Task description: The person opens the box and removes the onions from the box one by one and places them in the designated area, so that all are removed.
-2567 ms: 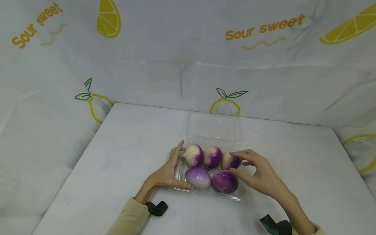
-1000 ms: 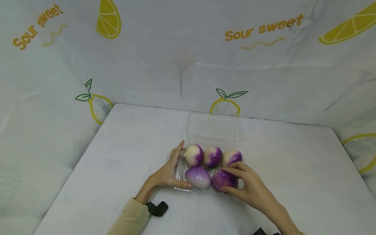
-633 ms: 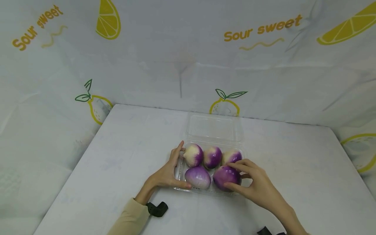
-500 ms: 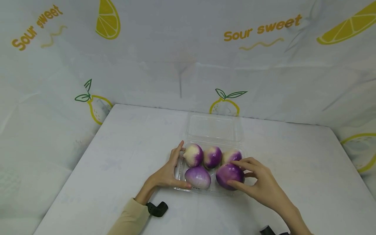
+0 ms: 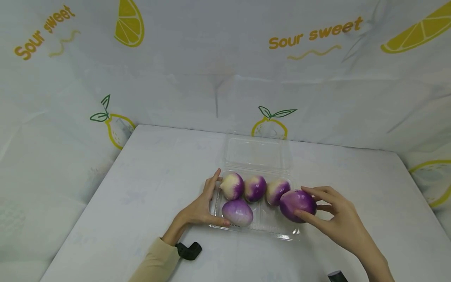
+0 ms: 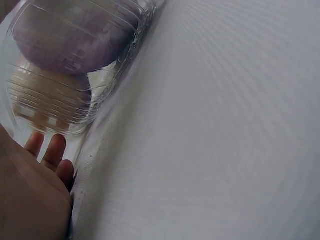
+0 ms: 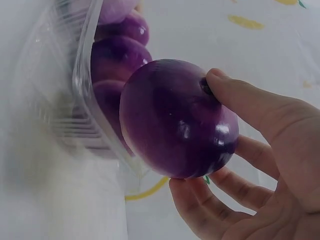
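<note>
My right hand (image 5: 336, 213) pinches a glossy purple onion (image 5: 297, 205) between thumb and fingers, over the right end of a clear plastic container (image 5: 278, 231). In the right wrist view this onion (image 7: 172, 120) is beside the container's clear wall (image 7: 82, 75), with the thumb near its small dark tip. Three purple-and-white onions, one of them (image 5: 232, 186) at the left, fill the back row. A paler purple onion (image 5: 237, 212) lies front left. My left hand (image 5: 199, 207) holds the container's left end between thumb and fingers; in the left wrist view, fingertips (image 6: 56, 147) meet its ridged wall.
The container's clear lid (image 5: 257, 152) lies open toward the back of the white table (image 5: 169, 168). Behind the table hangs a white sheet (image 5: 193, 78) with lemon prints. A black wrist strap (image 5: 189, 250) shows below the left hand.
My right hand went from the back-right onion to the front-right one, took hold of it, and lifted it out to the right. The left hand and container stayed put.
</note>
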`<state>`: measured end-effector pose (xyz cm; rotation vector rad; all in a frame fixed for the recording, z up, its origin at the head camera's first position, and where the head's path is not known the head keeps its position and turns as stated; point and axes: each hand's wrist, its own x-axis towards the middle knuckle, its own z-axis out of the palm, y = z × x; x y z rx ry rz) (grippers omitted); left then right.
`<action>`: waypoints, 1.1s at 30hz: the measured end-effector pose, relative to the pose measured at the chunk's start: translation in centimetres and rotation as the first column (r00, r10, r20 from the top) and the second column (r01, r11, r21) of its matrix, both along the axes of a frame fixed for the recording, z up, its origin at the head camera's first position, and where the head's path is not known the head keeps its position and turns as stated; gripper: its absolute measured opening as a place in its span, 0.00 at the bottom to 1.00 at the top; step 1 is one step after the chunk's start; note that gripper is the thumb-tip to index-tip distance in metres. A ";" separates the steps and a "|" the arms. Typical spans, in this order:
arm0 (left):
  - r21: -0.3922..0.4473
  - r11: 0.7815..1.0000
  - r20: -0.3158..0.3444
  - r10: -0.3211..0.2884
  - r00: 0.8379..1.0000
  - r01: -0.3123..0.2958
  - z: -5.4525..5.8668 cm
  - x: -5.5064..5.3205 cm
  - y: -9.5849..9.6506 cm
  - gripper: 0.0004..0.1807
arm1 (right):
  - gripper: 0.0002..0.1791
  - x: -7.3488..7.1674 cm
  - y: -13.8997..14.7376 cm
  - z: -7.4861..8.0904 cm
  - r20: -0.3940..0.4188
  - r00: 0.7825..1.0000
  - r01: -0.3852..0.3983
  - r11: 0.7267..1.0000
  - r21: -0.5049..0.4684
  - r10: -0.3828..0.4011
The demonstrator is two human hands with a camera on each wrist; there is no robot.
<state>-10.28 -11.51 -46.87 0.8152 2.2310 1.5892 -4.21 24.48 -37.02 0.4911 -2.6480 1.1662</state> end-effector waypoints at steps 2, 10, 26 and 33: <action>-0.002 1.000 -0.002 0.001 1.000 -0.001 0.0 0.0 0.0 0.81 | 0.34 0.1 0.6 0.0 0.000 1.000 0.020 1.000 0.004 -0.020; -0.001 1.000 -0.002 0.002 1.000 -0.002 0.0 0.0 0.0 0.81 | 0.32 0.4 2.2 -0.2 -0.007 0.998 0.062 0.998 -0.002 -0.062; 0.001 1.000 -0.007 0.001 1.000 -0.001 -0.1 0.0 0.0 0.81 | 0.31 -0.3 5.2 -2.5 0.050 0.989 0.140 0.990 0.026 -0.142; 0.010 1.000 0.006 0.006 1.000 -0.006 0.0 0.1 0.1 0.81 | 0.33 -0.7 6.0 -4.0 0.084 0.984 0.145 0.984 0.105 -0.154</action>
